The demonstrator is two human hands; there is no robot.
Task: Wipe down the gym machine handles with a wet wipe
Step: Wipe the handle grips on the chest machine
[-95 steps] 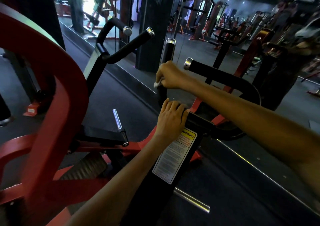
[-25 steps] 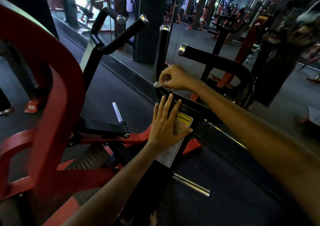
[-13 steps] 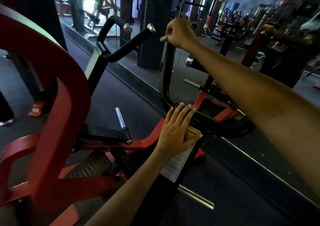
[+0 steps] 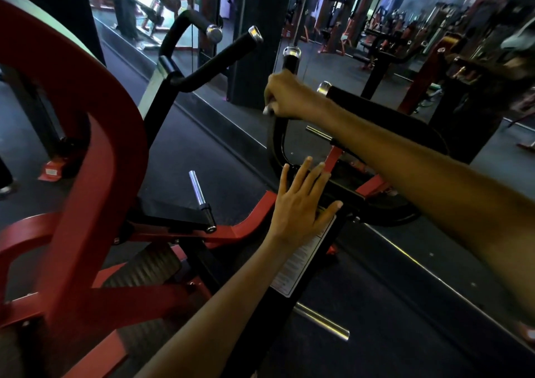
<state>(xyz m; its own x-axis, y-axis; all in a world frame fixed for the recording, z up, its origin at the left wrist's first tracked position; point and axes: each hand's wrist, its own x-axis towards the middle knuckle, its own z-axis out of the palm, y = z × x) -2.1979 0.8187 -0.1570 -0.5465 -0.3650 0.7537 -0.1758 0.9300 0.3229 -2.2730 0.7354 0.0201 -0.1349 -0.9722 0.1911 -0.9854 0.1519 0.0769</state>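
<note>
Two forearms in view, both bare from the frame edge to the wrist; no sleeves, cuffs or gloves visible. Left hand (image 4: 301,207): no ring, watch or band on the wrist or fingers; nails short and pale. Right hand (image 4: 285,95): wrist bare too, no jewellery seen. Lighting dim, so finer detail cannot be made out.

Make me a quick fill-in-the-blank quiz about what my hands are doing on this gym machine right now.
1. The right hand grips the upright black handle just below its ____ end cap.
2. A bit of white wet wipe shows at the ____ hand.
3. The left hand rests with fingers ____ on the machine's black post.
4. That hand partly covers a white ____ label.

Missing words: chrome; right; spread; warning
</note>
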